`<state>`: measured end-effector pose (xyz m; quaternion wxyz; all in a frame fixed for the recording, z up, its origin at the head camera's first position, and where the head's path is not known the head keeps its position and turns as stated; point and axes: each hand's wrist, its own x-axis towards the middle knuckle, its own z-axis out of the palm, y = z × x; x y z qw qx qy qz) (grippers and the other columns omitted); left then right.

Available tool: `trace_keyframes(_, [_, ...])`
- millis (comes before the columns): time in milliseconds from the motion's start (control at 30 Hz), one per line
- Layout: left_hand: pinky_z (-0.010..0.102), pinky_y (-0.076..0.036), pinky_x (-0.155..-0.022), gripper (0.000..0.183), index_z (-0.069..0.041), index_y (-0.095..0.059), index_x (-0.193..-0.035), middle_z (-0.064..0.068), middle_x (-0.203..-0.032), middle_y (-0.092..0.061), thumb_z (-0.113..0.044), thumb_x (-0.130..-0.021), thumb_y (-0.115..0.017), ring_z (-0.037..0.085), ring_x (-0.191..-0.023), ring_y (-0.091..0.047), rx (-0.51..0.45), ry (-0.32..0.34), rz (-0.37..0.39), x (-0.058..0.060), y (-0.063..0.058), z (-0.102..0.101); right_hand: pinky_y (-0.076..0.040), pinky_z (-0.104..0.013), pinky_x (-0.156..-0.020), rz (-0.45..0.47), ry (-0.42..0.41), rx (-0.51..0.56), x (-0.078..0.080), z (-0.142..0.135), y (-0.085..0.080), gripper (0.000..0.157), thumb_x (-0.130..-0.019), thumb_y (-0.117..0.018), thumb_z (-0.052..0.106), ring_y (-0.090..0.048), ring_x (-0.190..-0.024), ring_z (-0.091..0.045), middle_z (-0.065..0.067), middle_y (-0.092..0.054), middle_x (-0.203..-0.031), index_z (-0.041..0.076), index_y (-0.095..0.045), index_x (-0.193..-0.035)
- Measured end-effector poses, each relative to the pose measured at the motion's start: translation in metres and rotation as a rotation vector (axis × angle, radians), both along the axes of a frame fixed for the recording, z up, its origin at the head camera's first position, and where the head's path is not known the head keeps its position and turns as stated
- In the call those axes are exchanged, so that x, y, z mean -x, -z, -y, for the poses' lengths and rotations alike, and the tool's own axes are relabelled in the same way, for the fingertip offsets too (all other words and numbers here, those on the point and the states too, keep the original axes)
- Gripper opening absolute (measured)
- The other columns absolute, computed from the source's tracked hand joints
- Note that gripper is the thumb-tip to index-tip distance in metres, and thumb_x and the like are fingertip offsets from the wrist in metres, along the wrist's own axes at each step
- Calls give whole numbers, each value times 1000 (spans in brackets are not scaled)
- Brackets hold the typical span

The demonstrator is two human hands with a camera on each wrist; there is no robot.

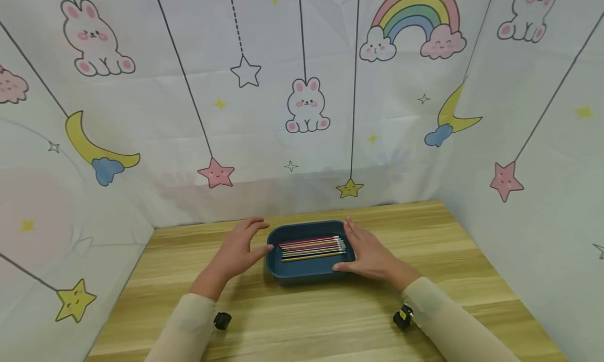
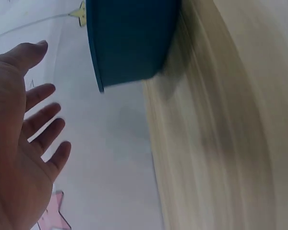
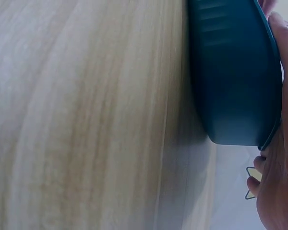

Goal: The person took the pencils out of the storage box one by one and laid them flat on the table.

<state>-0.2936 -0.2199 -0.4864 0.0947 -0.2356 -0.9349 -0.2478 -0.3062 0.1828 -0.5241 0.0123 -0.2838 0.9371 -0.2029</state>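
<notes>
blue tray [image 1: 302, 269], pencils [image 1: 312, 249] inside: left hand [image 1: 239, 250] relaxed, unclosed, beside its left end; right hand [image 1: 370, 253], fingers extended, at its right rim.

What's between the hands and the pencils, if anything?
Sideways, just the end walls of the blue tray: the left hand is by its left end, the right hand at its right end. From above, nothing visible covers the pencils.

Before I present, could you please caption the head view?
Left hand and right hand flank a blue tray of pencils on wood-grain tabletop.
</notes>
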Motion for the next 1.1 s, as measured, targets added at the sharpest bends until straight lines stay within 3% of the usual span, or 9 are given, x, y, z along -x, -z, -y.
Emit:
trace_keyframes(167, [57,-56,-107,39,-8,-74,-136,5,-133,-72,-26,-103,-83,30,-125,-69,-43,116,79,3,-13,-30,-20,-65,-131,3,5,1,0,-1,1,128,-94,-70,79,-15,-169,-39,-20,-7,-184,0,-11,-176])
trace_keyframes(300, [57,-57,-104,28,-10,-75,-132,9,-128,-75,-18,-105,-80,31,-120,-71,-145,213,220,8,-21,-55,-19,-65,-131,10,8,9,0,-1,0,128,-94,-69,80,-15,-169,-39,-19,-6,-184,0,-11,-176])
trace_keyframes(467, [40,-61,-95,24,-15,-77,-128,14,-124,-76,-18,-104,-81,22,-109,-73,-282,285,364,16,-26,-87,-20,-66,-131,22,18,25,1,-1,-1,129,-93,-69,81,-17,-168,-41,-19,-7,-184,0,-12,-176])
trace_keyframes(533, [34,-61,-90,24,-15,-77,-128,13,-122,-76,-20,-105,-80,16,-105,-72,-313,307,414,21,-24,-98,-21,-66,-131,24,20,26,1,-1,-1,130,-92,-69,81,-18,-168,-40,-19,-7,-184,0,-12,-176])
trace_keyframes(667, [33,-61,-89,25,-6,-76,-129,8,-119,-76,-15,-106,-78,16,-103,-72,-343,356,480,32,-15,-112,-21,-65,-131,23,18,20,2,-1,0,130,-92,-68,82,-17,-168,-40,-19,-7,-184,0,-12,-176])
trace_keyframes(833, [32,-60,-88,27,-2,-76,-132,0,-113,-76,-12,-107,-76,13,-100,-72,-288,365,506,41,-2,-124,-21,-66,-131,22,13,14,3,-2,1,130,-92,-68,82,-18,-168,-40,-20,-7,-184,0,-12,-176])
trace_keyframes(1100, [36,-61,-95,28,-4,-77,-132,9,-123,-78,-10,-105,-78,13,-105,-73,-193,373,519,53,15,-136,-21,-65,-131,31,12,4,1,-1,-1,128,-94,-68,80,-16,-168,-39,-19,-7,-184,0,-10,-176])
